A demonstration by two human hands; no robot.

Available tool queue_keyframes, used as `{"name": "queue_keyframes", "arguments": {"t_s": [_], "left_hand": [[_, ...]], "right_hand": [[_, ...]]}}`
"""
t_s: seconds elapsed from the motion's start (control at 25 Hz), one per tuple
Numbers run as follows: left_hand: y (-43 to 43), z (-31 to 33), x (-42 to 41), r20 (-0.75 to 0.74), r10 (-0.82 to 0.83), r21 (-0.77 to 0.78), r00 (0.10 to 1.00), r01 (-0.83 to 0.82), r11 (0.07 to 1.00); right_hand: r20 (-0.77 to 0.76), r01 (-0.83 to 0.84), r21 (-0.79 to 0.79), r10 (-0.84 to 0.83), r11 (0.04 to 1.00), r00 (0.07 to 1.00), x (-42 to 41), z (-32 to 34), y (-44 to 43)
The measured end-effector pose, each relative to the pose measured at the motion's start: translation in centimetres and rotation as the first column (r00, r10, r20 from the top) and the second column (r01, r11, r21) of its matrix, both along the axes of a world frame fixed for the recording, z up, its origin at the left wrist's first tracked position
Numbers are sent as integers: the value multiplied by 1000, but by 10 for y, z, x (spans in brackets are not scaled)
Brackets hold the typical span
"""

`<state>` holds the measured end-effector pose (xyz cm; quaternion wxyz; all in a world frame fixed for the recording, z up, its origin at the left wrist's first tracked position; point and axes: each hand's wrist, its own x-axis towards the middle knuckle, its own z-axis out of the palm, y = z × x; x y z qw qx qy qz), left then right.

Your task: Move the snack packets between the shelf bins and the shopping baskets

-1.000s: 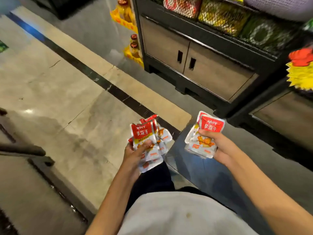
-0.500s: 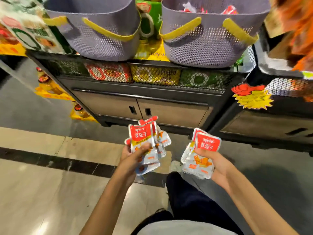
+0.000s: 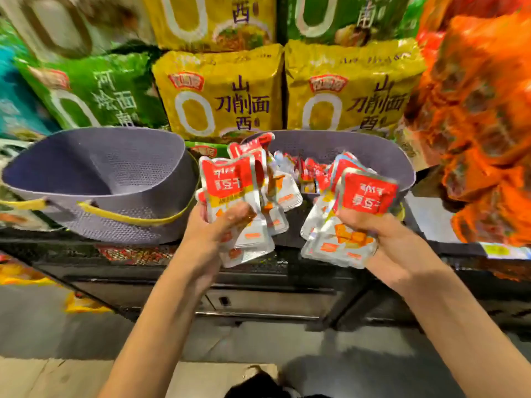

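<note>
The left hand (image 3: 214,228) has its grip closed around a fanned bunch of snack packets (image 3: 230,182), the thumb pressed across the front one. The right hand (image 3: 388,239) grips a tighter stack (image 3: 359,202) in the same way. The packets are flat, glossy foil pouches, each white with a red band. Their long axes stand roughly upright, with the red ends up and away from the person and the print upside down. The left bunch leans a little to the right. Blur makes a count uncertain; each bunch probably holds several.

Both bunches hover at the near rim of the right basket (image 3: 359,145), which holds more loose packets (image 3: 304,170). Beside it on the black shelf (image 3: 86,245) sits the left basket (image 3: 115,225), a soft grey-purple perforated tub with a yellow handle (image 3: 135,218). Crinkled yellow noodle bags (image 3: 221,93) stand behind both baskets.
</note>
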<state>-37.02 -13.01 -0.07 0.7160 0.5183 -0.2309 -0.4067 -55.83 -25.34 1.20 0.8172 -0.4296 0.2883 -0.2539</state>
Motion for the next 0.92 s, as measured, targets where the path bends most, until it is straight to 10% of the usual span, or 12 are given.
{"name": "queue_keyframes", "arguments": {"t_s": [0.16, 0.36, 0.52, 0.68, 0.92], "left_hand": [[-59, 39, 35, 29, -85, -31, 996, 86, 996], [-122, 44, 64, 174, -264, 170, 949, 235, 957], [-154, 22, 74, 667, -422, 507, 614, 42, 861], [-151, 14, 49, 832, -486, 544, 265, -228, 807], [-139, 11, 51, 926, -287, 326, 245, -140, 935]], "right_hand": [[127, -17, -80, 27, 997, 991, 27, 51, -47], [-306, 54, -330, -161, 942, 938, 60, 44, -105], [-564, -60, -442, -225, 895, 794, 61, 8, -124], [-594, -71, -548, -329, 833, 734, 60, 0, -127], [-623, -353, -781, -601, 515, 501, 58, -2, -120]]}}
